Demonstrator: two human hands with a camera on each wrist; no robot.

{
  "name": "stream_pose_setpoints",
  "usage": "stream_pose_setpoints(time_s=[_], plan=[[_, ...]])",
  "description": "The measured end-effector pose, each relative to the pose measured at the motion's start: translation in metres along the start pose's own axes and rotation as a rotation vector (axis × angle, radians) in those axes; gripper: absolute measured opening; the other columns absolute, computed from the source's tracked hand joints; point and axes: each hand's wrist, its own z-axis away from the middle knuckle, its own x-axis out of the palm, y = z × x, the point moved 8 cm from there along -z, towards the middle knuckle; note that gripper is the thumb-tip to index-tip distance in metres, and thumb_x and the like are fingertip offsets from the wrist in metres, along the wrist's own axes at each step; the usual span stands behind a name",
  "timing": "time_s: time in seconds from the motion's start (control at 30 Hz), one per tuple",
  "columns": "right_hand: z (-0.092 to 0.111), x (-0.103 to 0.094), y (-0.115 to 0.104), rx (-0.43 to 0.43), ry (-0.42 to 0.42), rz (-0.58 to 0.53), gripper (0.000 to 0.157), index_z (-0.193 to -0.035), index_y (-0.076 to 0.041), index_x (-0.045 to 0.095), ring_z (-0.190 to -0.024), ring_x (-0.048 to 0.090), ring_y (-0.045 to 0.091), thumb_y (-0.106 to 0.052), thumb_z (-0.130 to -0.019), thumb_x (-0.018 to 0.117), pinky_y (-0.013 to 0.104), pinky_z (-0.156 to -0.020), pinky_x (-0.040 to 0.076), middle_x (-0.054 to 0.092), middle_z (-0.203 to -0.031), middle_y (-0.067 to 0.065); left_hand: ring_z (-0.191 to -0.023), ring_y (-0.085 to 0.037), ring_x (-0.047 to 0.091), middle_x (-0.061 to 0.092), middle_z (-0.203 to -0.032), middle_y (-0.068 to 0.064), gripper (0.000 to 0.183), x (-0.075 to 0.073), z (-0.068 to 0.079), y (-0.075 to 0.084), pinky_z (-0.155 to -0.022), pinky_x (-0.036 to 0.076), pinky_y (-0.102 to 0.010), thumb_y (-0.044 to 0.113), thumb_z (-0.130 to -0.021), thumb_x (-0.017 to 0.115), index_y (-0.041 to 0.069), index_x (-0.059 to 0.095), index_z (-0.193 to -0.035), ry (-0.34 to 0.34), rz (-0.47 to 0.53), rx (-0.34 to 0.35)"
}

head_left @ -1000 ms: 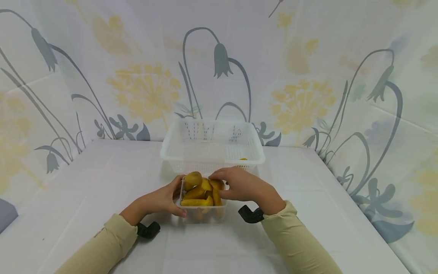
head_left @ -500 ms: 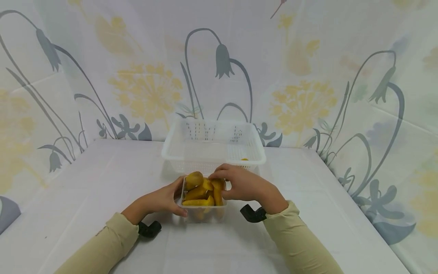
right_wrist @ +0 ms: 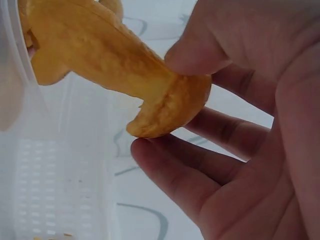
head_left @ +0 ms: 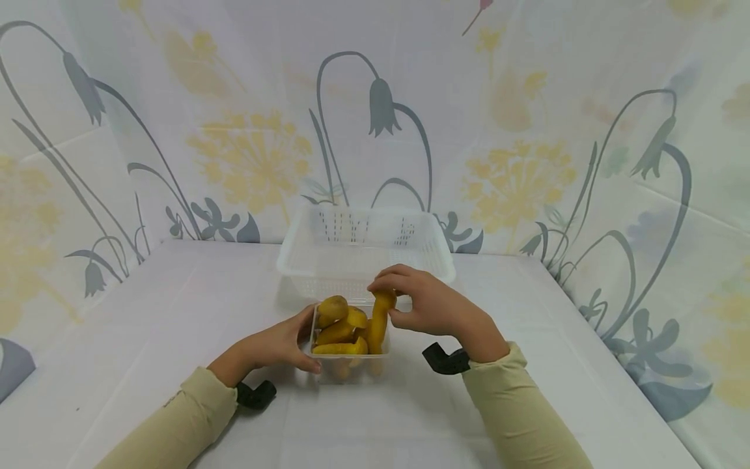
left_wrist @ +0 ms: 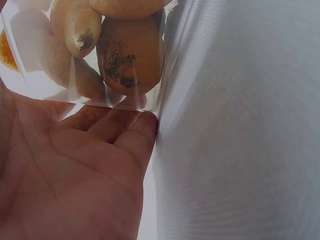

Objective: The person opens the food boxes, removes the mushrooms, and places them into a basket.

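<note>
A clear plastic box (head_left: pixel 351 369) full of yellow mushrooms (head_left: pixel 336 332) stands on the table in the head view. My left hand (head_left: pixel 280 342) holds the box from its left side, thumb at the front and fingers behind. In the left wrist view its fingertips (left_wrist: pixel 145 122) lie against the box wall, and dark marks show on one mushroom (left_wrist: pixel 130 57). My right hand (head_left: pixel 430 303) pinches one yellow mushroom (head_left: pixel 381 319) by its cap between thumb and fingers. That mushroom stands nearly upright, its stem's lower end still inside the box at the right.
Right behind the box stands a white perforated plastic basket (head_left: pixel 293 260). Small orange bits (right_wrist: pixel 67 235) show at the bottom edge of the right wrist view. A white cloth covers the table (head_left: pixel 375 430), and a flower-printed curtain (head_left: pixel 375 163) rises behind and beside it.
My right hand has risen and shifted slightly right, pulling the pinched mushroom upward from among the others. My left hand and the box have stayed in place.
</note>
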Motion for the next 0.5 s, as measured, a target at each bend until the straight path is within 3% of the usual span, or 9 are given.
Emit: stream_pose_setpoints(time_s=[0.3, 0.5], plan=[[0.006, -0.023, 0.001, -0.078, 0.144, -0.004, 0.037, -0.117, -0.018, 0.057, -0.102, 0.052, 0.007, -0.011, -0.081, 0.056, 0.026, -0.084, 0.049, 0.051, -0.122, -0.005, -0.134, -0.013, 0.028, 0.028, -0.144, 0.009, 0.097, 0.0, 0.0, -0.001, -0.111, 0.02, -0.044, 0.021, -0.067, 0.08, 0.036, 0.017, -0.139, -0.003, -0.017, 0.002], [0.009, -0.036, 0.005, -0.087, 0.208, -0.014, 0.038, -0.119, -0.015, 0.056, -0.11, 0.051, 0.011, -0.011, -0.082, 0.057, 0.025, -0.087, 0.049, 0.051, -0.124, -0.001, -0.135, -0.012, 0.026, 0.027, -0.144, 0.01, 0.098, -0.001, -0.001, -0.003, -0.112, 0.019, -0.044, 0.023, -0.065, 0.081, 0.037, 0.017, -0.138, 0.004, -0.025, -0.007]])
